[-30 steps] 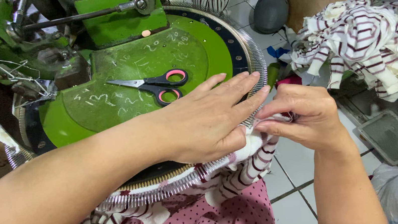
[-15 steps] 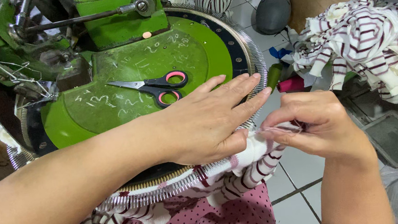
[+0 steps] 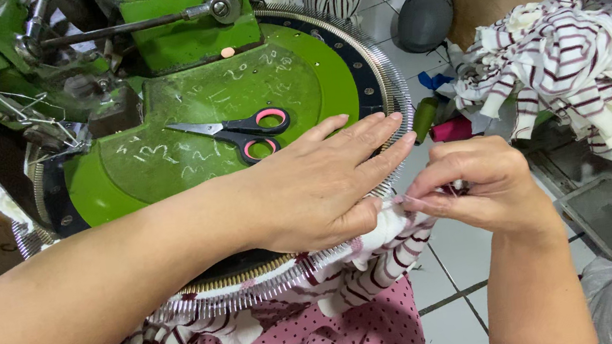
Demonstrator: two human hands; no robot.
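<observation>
At needle rim: left hand (image 3: 323, 185) flat, fingers spread on striped fabric (image 3: 378, 252); right hand (image 3: 479, 186) pinching fabric edge

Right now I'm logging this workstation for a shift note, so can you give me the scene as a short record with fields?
Left hand: left hand lies flat, fingers spread, on the green round machine at its needle rim
Right hand: right hand pinches the edge of the striped knit fabric beside the rim
On machine: scissors with pink-lined handles, closed
Nearby: pile of striped fabric on the right; tiled floor
</observation>
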